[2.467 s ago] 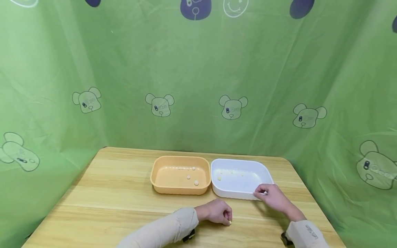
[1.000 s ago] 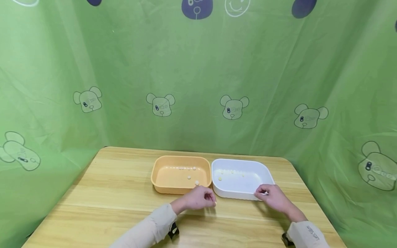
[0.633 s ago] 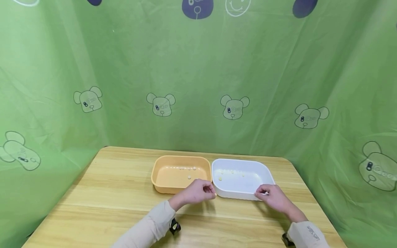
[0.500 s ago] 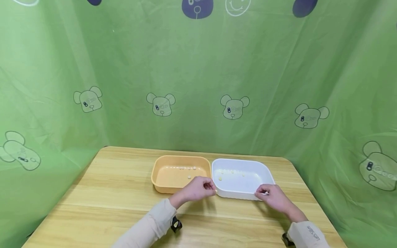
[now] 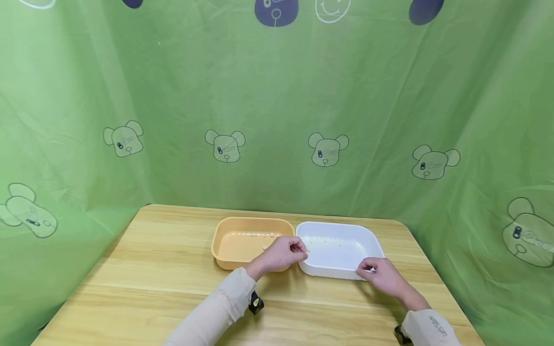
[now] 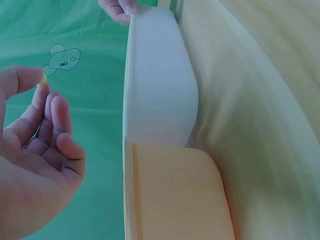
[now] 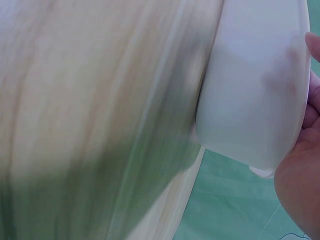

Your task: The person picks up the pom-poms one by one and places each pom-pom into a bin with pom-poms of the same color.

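Note:
My left hand [image 5: 283, 252] pinches a small, pale yellow, bead-like piece [image 6: 43, 80] between thumb and index finger; its exact kind I cannot tell. The hand is over the seam between two trays, with its fingertips at the near left rim of the white tray [image 5: 333, 272]. Several small yellow pieces [image 5: 325, 240] lie in that tray. With thumb and fingers, my right hand [image 5: 383, 276] grips the white tray's near right rim. To the left stands an orange tray [image 5: 240, 265], holding several small whitish pieces [image 5: 271, 235]; the left hand hides part of its near right corner.
The trays stand side by side on a wood-grain table [image 5: 143, 274]. A green curtain [image 5: 277, 187] with bear faces rises behind the table and along both sides. Black straps [image 5: 256, 303] show at the sleeves.
My left hand, low over the table in front of the white tray at first, has moved left, then forward and up to the trays, still pinching its yellow piece. The right hand keeps its place.

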Tool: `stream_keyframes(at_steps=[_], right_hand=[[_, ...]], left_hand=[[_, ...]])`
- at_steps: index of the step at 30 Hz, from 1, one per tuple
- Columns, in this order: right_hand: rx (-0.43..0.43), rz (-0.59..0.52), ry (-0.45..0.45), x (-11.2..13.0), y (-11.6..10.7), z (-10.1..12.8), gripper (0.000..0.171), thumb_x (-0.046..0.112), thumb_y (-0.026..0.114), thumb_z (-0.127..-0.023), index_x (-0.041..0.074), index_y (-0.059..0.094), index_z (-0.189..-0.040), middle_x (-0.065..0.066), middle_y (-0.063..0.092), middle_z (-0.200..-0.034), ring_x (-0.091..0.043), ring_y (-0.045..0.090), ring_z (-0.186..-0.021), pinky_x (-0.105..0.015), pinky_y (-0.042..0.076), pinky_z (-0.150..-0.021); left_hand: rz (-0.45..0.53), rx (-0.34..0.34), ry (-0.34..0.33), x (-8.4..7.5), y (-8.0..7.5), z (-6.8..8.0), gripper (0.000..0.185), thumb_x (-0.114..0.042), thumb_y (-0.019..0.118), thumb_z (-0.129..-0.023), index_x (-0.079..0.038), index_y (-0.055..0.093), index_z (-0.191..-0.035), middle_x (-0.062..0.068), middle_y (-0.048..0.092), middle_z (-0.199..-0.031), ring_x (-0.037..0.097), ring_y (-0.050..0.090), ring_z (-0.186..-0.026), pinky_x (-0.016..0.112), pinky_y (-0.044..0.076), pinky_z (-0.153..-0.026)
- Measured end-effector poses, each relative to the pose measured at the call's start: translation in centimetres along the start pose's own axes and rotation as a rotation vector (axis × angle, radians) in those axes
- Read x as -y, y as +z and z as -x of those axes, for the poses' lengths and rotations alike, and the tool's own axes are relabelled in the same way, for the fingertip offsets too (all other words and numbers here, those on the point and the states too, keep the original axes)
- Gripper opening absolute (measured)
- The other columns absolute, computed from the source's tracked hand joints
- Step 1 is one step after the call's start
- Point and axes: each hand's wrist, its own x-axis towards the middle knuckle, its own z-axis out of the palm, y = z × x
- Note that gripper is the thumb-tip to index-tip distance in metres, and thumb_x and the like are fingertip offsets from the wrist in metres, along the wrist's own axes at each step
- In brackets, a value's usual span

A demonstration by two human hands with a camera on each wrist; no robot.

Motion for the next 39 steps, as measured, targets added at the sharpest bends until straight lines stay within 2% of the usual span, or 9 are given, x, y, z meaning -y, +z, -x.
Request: stream_keyframes(at_steps=[6,11,19,39], right_hand=[[0.013,-0.007,0.014,0.3,-0.1,0.0,0.012,0.025,0.068,-0.087,0.022,0.066,-0.076,0.012,0.063,-0.080,-0.010,0.057,-0.079,-0.033,0.047,-0.075],[0.014,-0.013,0.016,0.5,-0.2,0.1,0.012,0.025,0.069,-0.087,0.022,0.066,-0.076,0.011,0.063,-0.081,-0.011,0.057,-0.079,-0.035,0.047,-0.076],[0.004,-0.001,0.002,0.2,0.0,0.1,0.012,0.024,0.069,-0.086,0.023,0.066,-0.075,0.013,0.062,-0.080,-0.009,0.057,-0.078,-0.034,0.048,-0.075],[-0.003,-0.010,-0.008,0.0,-0.1,0.2,0.012,0.022,0.070,-0.085,0.023,0.066,-0.074,0.013,0.062,-0.078,-0.008,0.056,-0.076,-0.031,0.047,-0.072]], left_hand=[[0.033,-0.013,-0.024,-0.4,0.4,-1.3,0.003,-0.011,0.068,-0.083,-0.009,0.066,-0.082,-0.006,0.059,-0.076,0.005,0.053,-0.072,0.020,0.047,-0.069],[0.000,-0.021,-0.013,-0.8,0.7,-2.5,0.004,-0.011,0.068,-0.082,-0.007,0.066,-0.082,-0.006,0.059,-0.075,0.004,0.053,-0.071,0.019,0.047,-0.066],[-0.068,-0.006,-0.013,-1.0,1.3,-4.1,0.005,-0.012,0.069,-0.084,-0.010,0.066,-0.080,-0.007,0.058,-0.074,0.003,0.051,-0.070,0.017,0.045,-0.065],[-0.114,0.000,-0.032,-0.7,2.5,-6.1,0.003,-0.010,0.069,-0.083,-0.008,0.067,-0.081,-0.007,0.060,-0.073,0.003,0.053,-0.067,0.016,0.045,-0.062]])
